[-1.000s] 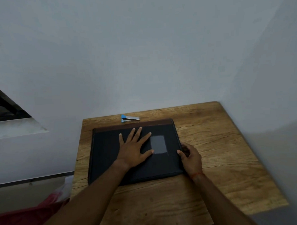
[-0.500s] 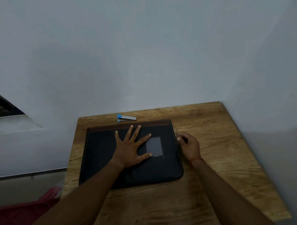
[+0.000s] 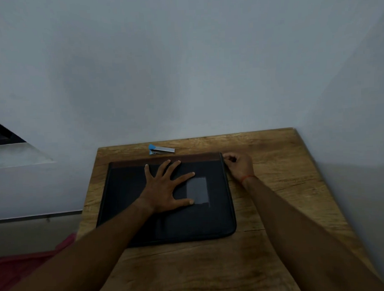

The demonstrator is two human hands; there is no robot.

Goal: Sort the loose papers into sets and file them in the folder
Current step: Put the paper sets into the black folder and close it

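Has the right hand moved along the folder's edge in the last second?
Yes. The right hand has slid away from the person along the right edge of the folder, from near its close corner to its far right corner.

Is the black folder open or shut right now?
Shut. The folder lies flat, cover down; the left hand presses on it and the right hand pinches its far right corner.

1 head-worn wide-angle view. Looks forward and down from the near side of the table (image 3: 285, 153), close above it, facing the wall (image 3: 184, 69); the folder (image 3: 189, 221) sits low and centred in frame.
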